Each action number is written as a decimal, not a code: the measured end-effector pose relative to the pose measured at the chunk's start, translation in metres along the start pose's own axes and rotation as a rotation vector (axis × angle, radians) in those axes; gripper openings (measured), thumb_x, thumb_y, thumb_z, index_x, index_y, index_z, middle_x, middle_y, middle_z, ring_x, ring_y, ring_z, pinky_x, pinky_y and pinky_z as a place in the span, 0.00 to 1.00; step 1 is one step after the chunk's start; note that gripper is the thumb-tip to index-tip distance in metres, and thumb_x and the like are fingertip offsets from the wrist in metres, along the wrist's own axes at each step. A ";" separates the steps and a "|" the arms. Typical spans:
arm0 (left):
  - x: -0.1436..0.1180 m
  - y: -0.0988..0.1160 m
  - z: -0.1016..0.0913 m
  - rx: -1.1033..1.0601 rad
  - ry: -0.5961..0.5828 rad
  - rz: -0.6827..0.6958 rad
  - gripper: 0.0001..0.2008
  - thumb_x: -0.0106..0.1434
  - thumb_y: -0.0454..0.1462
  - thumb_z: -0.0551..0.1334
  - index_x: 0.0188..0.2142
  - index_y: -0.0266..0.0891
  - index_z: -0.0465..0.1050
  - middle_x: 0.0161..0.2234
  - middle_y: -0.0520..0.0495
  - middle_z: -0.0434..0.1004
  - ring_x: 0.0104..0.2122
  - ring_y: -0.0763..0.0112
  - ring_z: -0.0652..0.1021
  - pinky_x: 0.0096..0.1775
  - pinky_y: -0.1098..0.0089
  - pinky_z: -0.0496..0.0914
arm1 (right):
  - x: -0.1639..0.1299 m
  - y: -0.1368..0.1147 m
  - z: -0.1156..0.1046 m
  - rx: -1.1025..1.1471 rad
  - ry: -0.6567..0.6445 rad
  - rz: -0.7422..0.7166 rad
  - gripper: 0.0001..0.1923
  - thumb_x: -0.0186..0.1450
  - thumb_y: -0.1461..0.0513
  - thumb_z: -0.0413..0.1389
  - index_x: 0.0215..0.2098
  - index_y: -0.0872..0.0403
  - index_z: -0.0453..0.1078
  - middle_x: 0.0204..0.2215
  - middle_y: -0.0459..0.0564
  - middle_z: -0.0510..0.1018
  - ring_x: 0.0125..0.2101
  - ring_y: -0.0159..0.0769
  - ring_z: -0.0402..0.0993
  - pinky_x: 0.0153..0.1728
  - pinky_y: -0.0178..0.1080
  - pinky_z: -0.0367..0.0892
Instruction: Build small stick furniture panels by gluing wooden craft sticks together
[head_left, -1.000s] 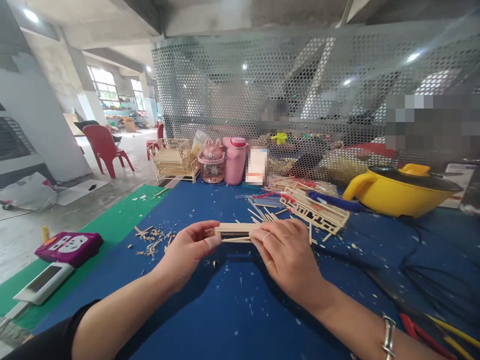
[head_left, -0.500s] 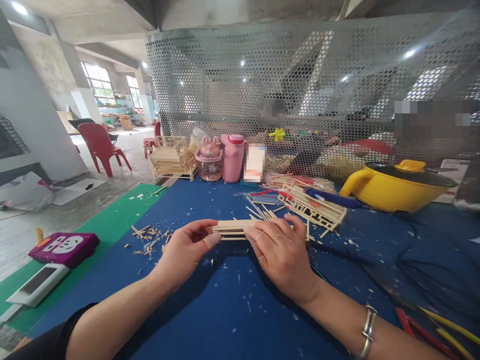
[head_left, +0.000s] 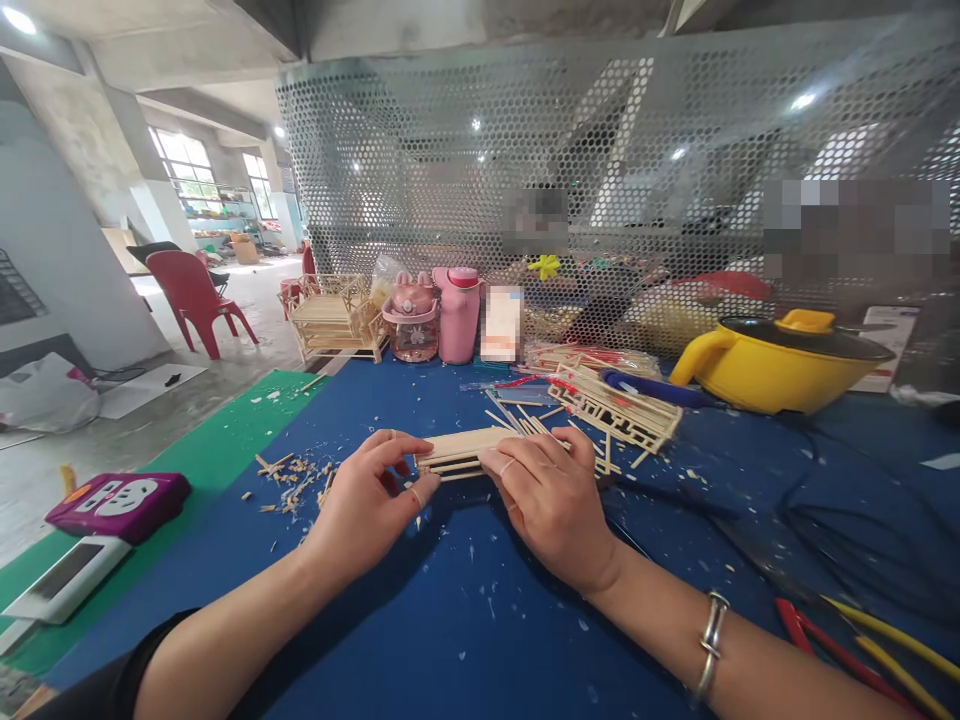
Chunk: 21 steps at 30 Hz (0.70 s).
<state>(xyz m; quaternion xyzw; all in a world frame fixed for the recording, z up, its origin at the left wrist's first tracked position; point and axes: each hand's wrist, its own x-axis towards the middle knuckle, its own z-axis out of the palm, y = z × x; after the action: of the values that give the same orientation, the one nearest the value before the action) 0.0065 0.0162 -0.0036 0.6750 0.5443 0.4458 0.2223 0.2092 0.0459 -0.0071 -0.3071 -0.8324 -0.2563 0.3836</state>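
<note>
Between my two hands, just above the blue tabletop, is a small flat-topped piece built from pale wooden sticks (head_left: pixel 459 447). My left hand (head_left: pixel 375 483) pinches its left end, thumb at the front lower edge and fingers on top. At the other end, my right hand (head_left: pixel 551 500) is wrapped over the piece, covering that side of it. Rows of sticks with dark gaps show along its front face. Loose sticks (head_left: pixel 529 420) lie scattered just behind it, beside a second stick-built frame (head_left: pixel 622 405).
Stick offcuts (head_left: pixel 289 480) litter the table on the left. A larger stick model (head_left: pixel 337 318), a pink jar (head_left: pixel 414 325) and a pink bottle (head_left: pixel 459 318) stand at the back. A yellow pot (head_left: pixel 780 370), cables and red-and-yellow-handled pliers (head_left: pixel 810 635) are to the right; a purple power strip (head_left: pixel 120 507) is far left.
The view has shifted slightly. The stick piece has tipped so more of its flat top shows. Both hands keep their hold on it.
</note>
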 end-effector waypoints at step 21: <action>0.003 0.002 0.005 -0.025 0.007 0.083 0.07 0.58 0.37 0.61 0.36 0.39 0.76 0.38 0.46 0.75 0.31 0.71 0.75 0.33 0.71 0.70 | 0.003 -0.002 -0.001 -0.065 0.001 -0.084 0.10 0.66 0.67 0.48 0.36 0.54 0.72 0.31 0.47 0.79 0.32 0.35 0.67 0.47 0.48 0.51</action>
<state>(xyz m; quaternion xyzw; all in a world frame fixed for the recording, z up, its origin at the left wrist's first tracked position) 0.0115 0.0196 -0.0030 0.6926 0.5111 0.4636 0.2102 0.2068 0.0446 -0.0044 -0.2841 -0.8356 -0.2990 0.3628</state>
